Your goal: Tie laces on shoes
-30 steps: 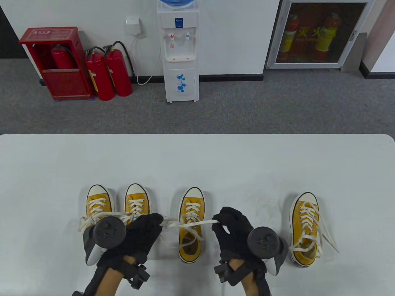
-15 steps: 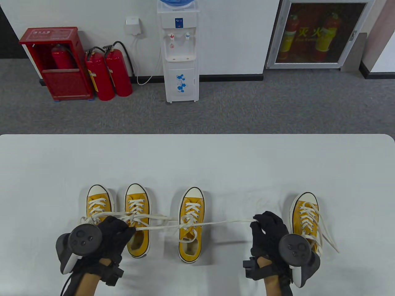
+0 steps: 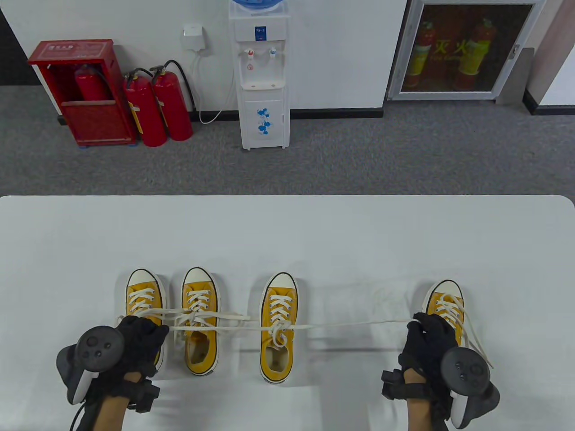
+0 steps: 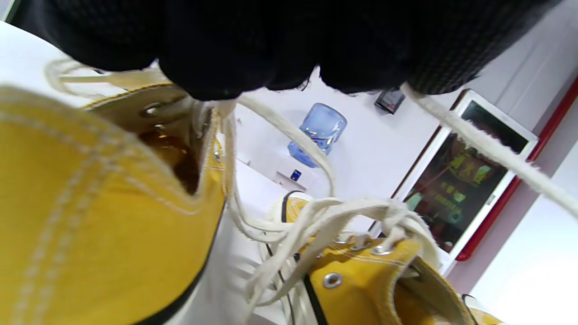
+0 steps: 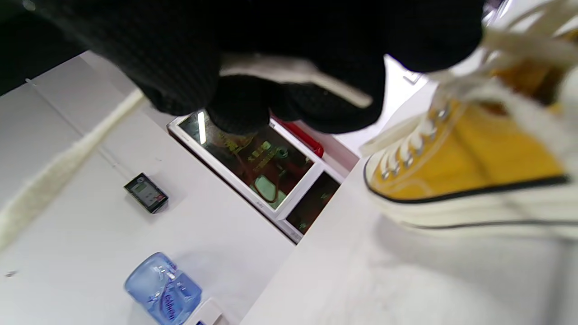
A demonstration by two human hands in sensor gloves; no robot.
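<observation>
while the table view lays out four yellow shoes in a row near the front edge of the white table [image 3: 287, 233], the wrist cameras sit right in among the canvas and cord. far left, the left hand [image 3: 134, 343] hangs over the first shoe [image 3: 144, 296], fingers curled, pinching the left lace end [image 3: 215, 329]; the left wrist view confirms it, the cord running out from under the gloved fingers [image 4: 235, 54] toward the right, which the table view only hints at. beside it stands the second shoe [image 3: 200, 314], its own laces tangled loosely across the first pair. on to the third shoe [image 3: 278, 327], the one being worked: a knot [image 3: 279, 331] sits at its upper eyelets, with both lace ends stretched out nearly level to either side. the right lace end [image 3: 350, 323] runs taut across bare table to the right hand [image 3: 431, 343], which pinches it between curled fingers just over the fourth shoe [image 3: 444, 314]. the right wrist view shows lace lying across the gloved fingers [image 5: 289, 99], a detail hidden from above, plus the fourth shoe's side close up. that shoe's laces trail loose down its right flank. behind the table, the table view alone takes in a water dispenser [image 3: 263, 76] and red fire extinguishers [image 3: 157, 107].
</observation>
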